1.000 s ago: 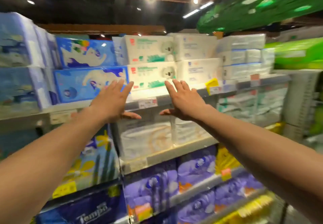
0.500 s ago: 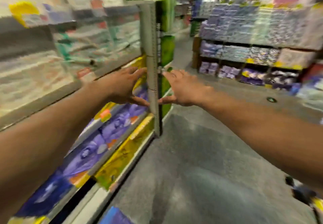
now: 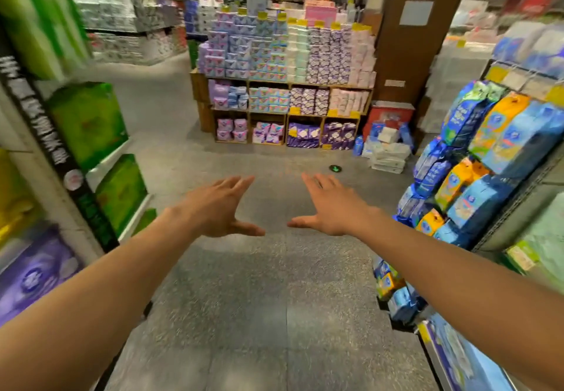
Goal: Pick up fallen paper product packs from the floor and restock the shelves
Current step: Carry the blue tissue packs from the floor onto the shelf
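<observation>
While empty-handed in the aisle

As I watch, my left hand [image 3: 218, 210] and right hand [image 3: 332, 207] hover over the grey speckled floor [image 3: 274, 299], each grip spread apart, holding nothing. Beyond my right grip, further right, white plastic-wrapped paper packs [image 3: 389, 154] lie piled on the floor beside a red crate [image 3: 390, 114].

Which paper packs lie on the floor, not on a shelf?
The white packs heaped on the floor right of the wooden display, in front of the red box; the others seem shelved.
</observation>
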